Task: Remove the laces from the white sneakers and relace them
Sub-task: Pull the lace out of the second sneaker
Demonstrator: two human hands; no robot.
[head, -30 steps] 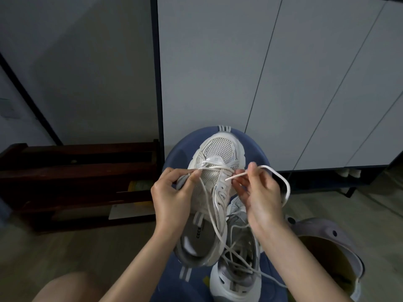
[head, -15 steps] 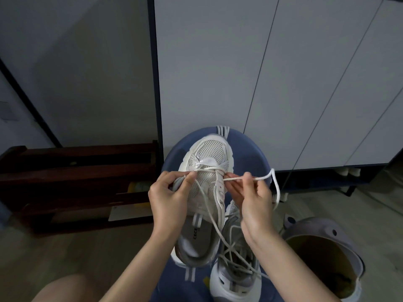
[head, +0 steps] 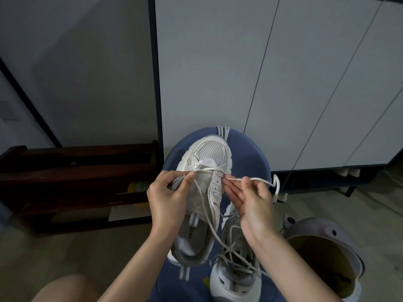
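A white mesh sneaker (head: 207,155) lies toe-away on a blue round stool (head: 246,153). My left hand (head: 168,197) grips its left side near the eyelets, thumb on the tongue. My right hand (head: 248,201) pinches the white lace (head: 261,180) beside the right eyelets; the lace loops out to the right. Another strand of the lace trails down toward me over the shoe's opening. A second white sneaker (head: 235,269) lies lower on the stool, its loose laces tangled on top.
White cabinet doors (head: 272,73) stand behind the stool. A dark wooden rack (head: 72,171) sits low at the left. A grey bin (head: 322,258) with an open top stands on the floor at the lower right. My bare knee (head: 65,288) shows at the bottom left.
My right hand has drawn the lace in toward the right eyelets, and the loop at the right has shrunk. My left hand keeps its hold on the shoe.
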